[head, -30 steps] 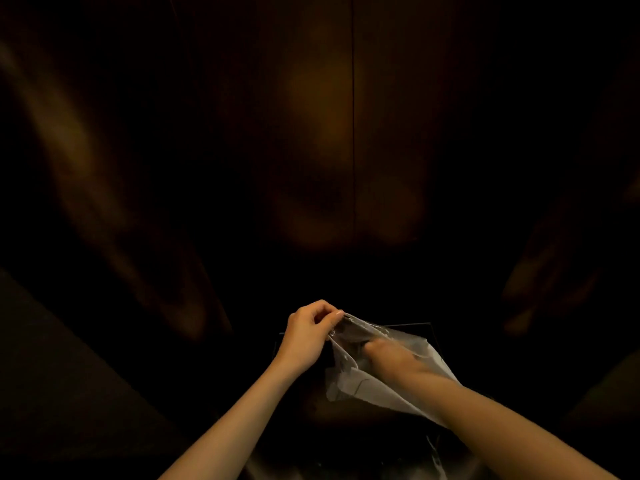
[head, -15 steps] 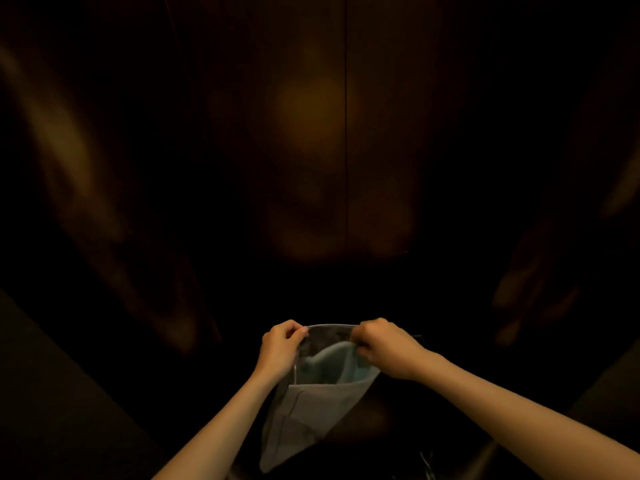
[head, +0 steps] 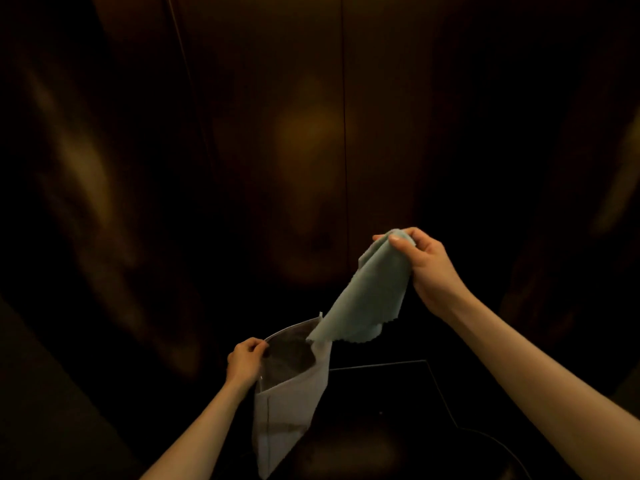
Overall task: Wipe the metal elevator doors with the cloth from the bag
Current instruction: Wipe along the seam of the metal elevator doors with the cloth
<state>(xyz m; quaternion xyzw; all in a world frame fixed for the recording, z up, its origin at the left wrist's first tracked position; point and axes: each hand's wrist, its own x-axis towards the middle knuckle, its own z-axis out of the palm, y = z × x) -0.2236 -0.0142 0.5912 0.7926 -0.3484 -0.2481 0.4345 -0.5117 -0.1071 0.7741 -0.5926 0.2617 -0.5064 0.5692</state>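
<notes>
Dark bronze metal elevator doors (head: 277,150) fill the view ahead, shut, with a thin vertical seam down the middle. My right hand (head: 429,268) pinches the top corner of a pale green cloth (head: 367,299), which hangs clear of the bag with its lower edge just above the bag's mouth. My left hand (head: 246,360) grips the left rim of a clear plastic bag (head: 291,403), which hangs open and slanted below it. The bag looks empty.
A dark flat surface with a thin pale edge (head: 398,364) lies below my hands, close to the foot of the doors. Dim side walls of the doorway (head: 69,202) close in on the left and right. The light is very low.
My right hand has pulled the green cloth out of the bag and lifted it up to the right. My left hand keeps hold of the bag's rim.
</notes>
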